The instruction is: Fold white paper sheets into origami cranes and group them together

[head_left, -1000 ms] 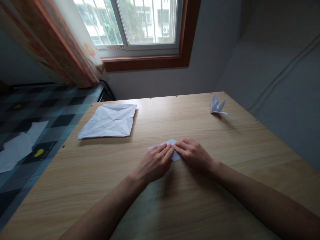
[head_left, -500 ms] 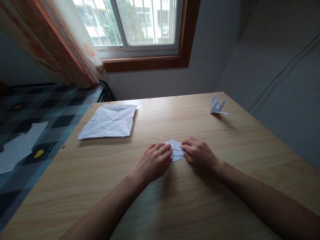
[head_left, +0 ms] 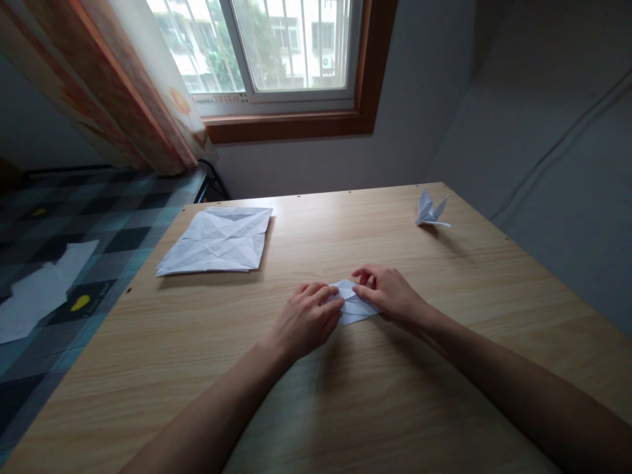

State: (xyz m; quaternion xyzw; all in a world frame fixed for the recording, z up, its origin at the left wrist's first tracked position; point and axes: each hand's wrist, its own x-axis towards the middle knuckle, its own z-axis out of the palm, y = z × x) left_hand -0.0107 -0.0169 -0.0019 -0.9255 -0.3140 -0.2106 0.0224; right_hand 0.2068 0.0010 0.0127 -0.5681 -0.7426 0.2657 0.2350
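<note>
A small folded piece of white paper [head_left: 353, 307] lies on the wooden table [head_left: 444, 296] between my hands. My left hand [head_left: 305, 318] rests on its left side, fingers curled down and pressing the paper flat. My right hand [head_left: 388, 293] is on its right side, with the fingertips pinching a flap at the paper's upper edge. Part of the paper is hidden under both hands.
A creased white sheet [head_left: 216, 241] lies at the table's back left. A finished white paper crane [head_left: 429, 212] stands at the back right. A bed with a checked cover [head_left: 74, 237] and loose white paper [head_left: 34, 293] is to the left; a window [head_left: 276, 46] is ahead.
My right hand has gone from pressing flat on the paper to pinching its upper flap, and more of the paper's right part now shows. My left hand barely moved.
</note>
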